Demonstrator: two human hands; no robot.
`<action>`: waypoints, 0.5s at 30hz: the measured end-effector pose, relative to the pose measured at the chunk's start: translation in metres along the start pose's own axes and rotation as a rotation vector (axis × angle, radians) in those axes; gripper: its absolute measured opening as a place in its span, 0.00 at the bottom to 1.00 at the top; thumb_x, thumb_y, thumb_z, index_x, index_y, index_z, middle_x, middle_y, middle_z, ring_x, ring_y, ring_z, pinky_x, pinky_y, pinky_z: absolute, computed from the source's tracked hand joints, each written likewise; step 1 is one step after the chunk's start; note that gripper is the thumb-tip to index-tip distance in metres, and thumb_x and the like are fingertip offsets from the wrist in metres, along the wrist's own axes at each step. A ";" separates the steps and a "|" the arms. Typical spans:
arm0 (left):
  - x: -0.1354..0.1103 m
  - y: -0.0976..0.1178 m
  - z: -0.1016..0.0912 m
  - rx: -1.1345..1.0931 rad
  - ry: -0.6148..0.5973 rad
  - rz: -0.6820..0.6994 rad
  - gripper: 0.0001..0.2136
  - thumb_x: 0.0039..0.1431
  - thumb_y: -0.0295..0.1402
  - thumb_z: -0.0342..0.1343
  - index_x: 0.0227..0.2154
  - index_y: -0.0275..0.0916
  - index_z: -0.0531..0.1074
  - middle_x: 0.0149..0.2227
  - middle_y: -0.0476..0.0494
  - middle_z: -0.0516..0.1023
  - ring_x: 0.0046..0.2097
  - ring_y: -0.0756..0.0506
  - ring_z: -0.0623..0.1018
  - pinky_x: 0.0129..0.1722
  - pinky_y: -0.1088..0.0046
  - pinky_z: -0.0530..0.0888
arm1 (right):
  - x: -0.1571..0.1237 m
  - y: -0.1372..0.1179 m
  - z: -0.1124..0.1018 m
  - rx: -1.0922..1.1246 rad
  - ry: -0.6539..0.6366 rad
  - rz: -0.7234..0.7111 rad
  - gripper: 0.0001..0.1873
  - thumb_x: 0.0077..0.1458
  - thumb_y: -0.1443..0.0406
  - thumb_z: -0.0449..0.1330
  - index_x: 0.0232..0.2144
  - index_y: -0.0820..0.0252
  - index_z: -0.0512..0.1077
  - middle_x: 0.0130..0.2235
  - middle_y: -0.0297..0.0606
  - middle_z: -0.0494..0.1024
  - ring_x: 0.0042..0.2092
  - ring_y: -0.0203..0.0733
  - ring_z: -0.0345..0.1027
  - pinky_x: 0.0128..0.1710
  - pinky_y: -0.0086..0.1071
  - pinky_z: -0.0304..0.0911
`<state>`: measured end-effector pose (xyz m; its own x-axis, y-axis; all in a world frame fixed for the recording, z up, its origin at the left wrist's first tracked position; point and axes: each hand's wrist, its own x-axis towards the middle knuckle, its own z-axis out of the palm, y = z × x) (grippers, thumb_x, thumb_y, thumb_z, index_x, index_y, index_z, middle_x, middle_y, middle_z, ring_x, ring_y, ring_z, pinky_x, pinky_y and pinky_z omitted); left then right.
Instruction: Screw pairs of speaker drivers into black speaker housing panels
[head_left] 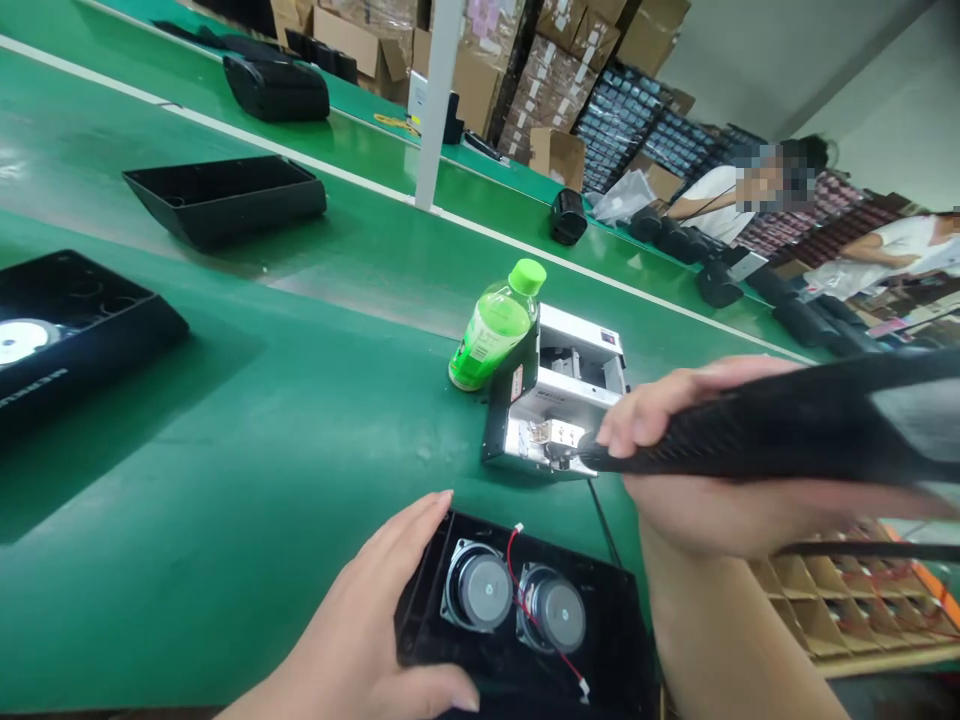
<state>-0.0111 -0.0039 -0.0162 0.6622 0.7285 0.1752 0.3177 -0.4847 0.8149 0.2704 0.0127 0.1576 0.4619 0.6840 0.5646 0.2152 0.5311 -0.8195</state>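
Black panel point(525, 675), one: lies nearer you than the bottle point(489, 335). Judged stiff, middling in weight, smooth and apt to slide. Bears two speakers point(551, 610), probably its heaviest part, and thin red leads point(512, 560), probably fragile; take hold by the rim, clear of both. Left hand point(367, 615), one: nearer you than the bottle, thumb and fingers apart across the panel's left end; whether they clamp it does not show. Right hand point(705, 515), one: wrapped around your driver point(720, 430), right of the bottle. Feeder point(577, 395), one: just right of the bottle, driver's tip at its front.
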 end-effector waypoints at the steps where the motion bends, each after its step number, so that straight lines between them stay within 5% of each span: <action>1: 0.000 -0.001 0.000 0.005 0.000 0.004 0.56 0.55 0.73 0.61 0.80 0.55 0.47 0.77 0.36 0.63 0.73 0.26 0.71 0.67 0.41 0.76 | 0.001 0.008 0.005 -0.004 0.015 -0.017 0.39 0.52 0.26 0.61 0.39 0.52 0.78 0.21 0.29 0.75 0.18 0.44 0.67 0.17 0.39 0.65; 7: 0.001 0.001 -0.002 -0.002 -0.002 0.004 0.56 0.55 0.72 0.63 0.80 0.54 0.47 0.77 0.34 0.63 0.73 0.25 0.70 0.69 0.42 0.75 | 0.002 0.027 0.006 -0.023 0.088 -0.033 0.44 0.58 0.24 0.47 0.43 0.54 0.76 0.18 0.28 0.71 0.14 0.43 0.61 0.09 0.36 0.55; 15: 0.002 -0.001 -0.001 -0.016 0.003 0.024 0.58 0.52 0.70 0.67 0.79 0.56 0.47 0.77 0.33 0.63 0.73 0.22 0.71 0.68 0.38 0.75 | -0.012 -0.023 -0.003 0.051 -0.019 0.083 0.34 0.64 0.32 0.55 0.48 0.51 0.79 0.24 0.31 0.77 0.21 0.44 0.67 0.20 0.40 0.65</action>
<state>-0.0112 -0.0016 -0.0163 0.6675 0.7183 0.1964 0.2905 -0.4941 0.8194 0.2622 -0.0088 0.1692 0.4598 0.7361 0.4967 0.1326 0.4962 -0.8580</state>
